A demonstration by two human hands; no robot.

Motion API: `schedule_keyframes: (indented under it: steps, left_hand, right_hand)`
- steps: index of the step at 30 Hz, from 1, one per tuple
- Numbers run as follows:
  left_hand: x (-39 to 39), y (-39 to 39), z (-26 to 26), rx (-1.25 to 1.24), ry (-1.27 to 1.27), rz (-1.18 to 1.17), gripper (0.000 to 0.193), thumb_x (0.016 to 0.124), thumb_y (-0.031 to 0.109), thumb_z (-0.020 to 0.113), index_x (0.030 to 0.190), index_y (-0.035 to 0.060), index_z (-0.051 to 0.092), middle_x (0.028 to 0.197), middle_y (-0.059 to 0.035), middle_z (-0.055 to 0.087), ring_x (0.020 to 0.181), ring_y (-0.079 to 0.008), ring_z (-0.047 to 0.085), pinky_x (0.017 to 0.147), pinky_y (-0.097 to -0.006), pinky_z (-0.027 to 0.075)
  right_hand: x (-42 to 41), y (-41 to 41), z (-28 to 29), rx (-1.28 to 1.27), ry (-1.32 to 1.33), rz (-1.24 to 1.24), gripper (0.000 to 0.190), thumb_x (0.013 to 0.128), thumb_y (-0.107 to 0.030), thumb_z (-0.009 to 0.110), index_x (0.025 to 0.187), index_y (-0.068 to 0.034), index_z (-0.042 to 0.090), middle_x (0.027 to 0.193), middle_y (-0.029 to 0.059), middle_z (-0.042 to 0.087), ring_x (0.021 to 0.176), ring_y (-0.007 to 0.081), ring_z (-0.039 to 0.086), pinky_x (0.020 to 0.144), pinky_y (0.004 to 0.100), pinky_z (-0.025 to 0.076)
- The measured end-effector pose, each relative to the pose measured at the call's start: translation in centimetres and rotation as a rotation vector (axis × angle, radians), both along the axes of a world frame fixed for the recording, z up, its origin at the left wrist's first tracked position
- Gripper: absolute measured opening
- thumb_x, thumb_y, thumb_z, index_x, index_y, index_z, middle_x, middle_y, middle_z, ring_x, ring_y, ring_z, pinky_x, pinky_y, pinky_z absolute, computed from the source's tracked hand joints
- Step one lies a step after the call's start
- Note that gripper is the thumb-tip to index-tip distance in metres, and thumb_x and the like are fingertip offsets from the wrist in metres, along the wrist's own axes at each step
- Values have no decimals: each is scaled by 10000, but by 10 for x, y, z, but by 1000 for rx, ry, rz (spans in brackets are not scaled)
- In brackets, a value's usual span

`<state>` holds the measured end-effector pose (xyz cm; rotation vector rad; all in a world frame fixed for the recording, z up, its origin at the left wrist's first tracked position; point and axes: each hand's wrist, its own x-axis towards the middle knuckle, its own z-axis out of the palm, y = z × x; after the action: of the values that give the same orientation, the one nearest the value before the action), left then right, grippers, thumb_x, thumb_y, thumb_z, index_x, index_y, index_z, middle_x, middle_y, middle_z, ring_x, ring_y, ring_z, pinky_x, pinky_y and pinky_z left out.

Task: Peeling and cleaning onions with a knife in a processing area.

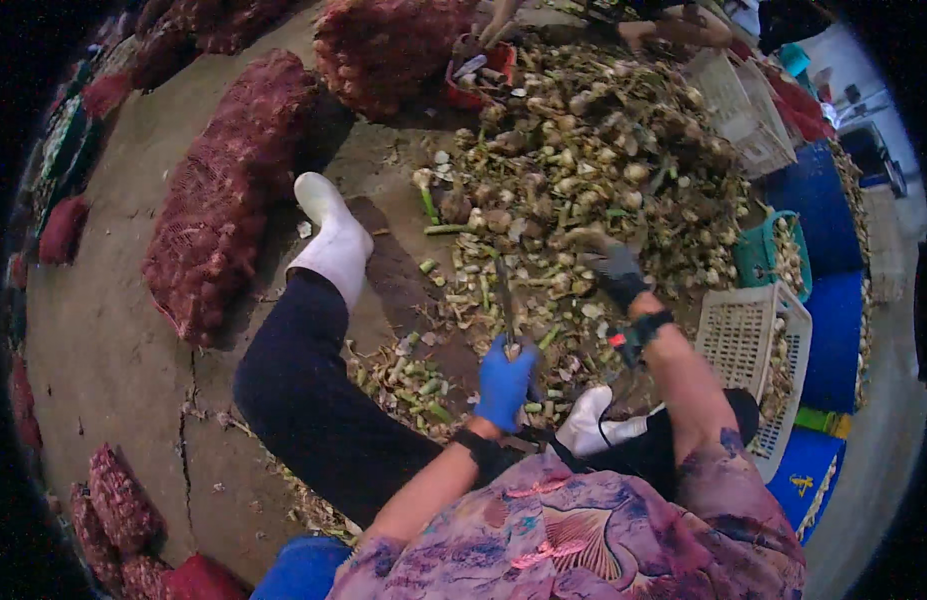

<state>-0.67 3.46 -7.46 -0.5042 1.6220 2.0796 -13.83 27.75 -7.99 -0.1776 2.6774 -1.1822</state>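
My left hand (506,384), in a blue glove, is closed around the handle end of a long narrow metal tool (504,296), probably a blade, that points away from me over cut stalks. My right hand (607,259), in a dark glove with pale fingertips, reaches to the near edge of a large heap of garlic bulbs (576,165). It is blurred, and I cannot tell whether its fingers hold a bulb. Cut garlic stalks (426,382) and skins lie scattered on the floor between my white boots (336,232).
Full red mesh sacks (223,187) lie at the left. On the right stand a white plastic crate (741,330) and a teal basket (760,251), both with garlic, beside blue bins (831,330). A red basket (482,75) and other people's arms (677,31) are at the heap's far side.
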Motion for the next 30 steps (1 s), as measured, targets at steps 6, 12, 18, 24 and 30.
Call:
schedule_keyframes:
  steps: [6, 12, 18, 24, 30]
  left_hand:
    - [-19, -7, 33, 49, -84, 127, 215, 816, 199, 576, 911, 21, 500, 622, -7, 480, 452, -91, 441, 393, -248, 368]
    - [-25, -16, 18, -172, -68, 62, 263, 792, 181, 607, 963, 4, 514, 781, -40, 537, 699, -114, 477, 636, -271, 419]
    - [-39, -15, 28, -250, -38, -10, 201, 799, 162, 590, 944, 34, 535, 780, -57, 566, 700, -117, 513, 634, -272, 437]
    - [-32, -17, 15, -265, -74, -13, 203, 804, 168, 587, 951, 39, 530, 778, -53, 568, 694, -117, 514, 628, -278, 440]
    - [-23, -10, 20, -194, -2, -68, 185, 812, 163, 564, 948, 44, 525, 774, -53, 562, 690, -109, 504, 626, -269, 436]
  right_hand:
    - [-90, -139, -43, 373, 153, 156, 433, 732, -177, 560, 1157, -110, 508, 1115, 152, 561, 1022, 311, 537, 867, 409, 420]
    - [-184, -205, -80, 782, -46, 549, 333, 811, -202, 462, 1114, -121, 572, 1206, 138, 508, 1086, 322, 495, 840, 500, 435]
    - [-211, -99, -200, 996, -72, 631, 354, 789, -203, 484, 1117, -85, 545, 1050, 149, 593, 967, 316, 562, 830, 437, 428]
    - [-116, -150, -144, 739, -49, 728, 236, 740, -228, 512, 847, -65, 645, 897, 159, 630, 813, 303, 606, 692, 420, 481]
    - [-13, -76, -136, 554, 97, 534, 284, 783, -270, 464, 878, -54, 621, 804, 159, 621, 749, 313, 603, 677, 415, 462]
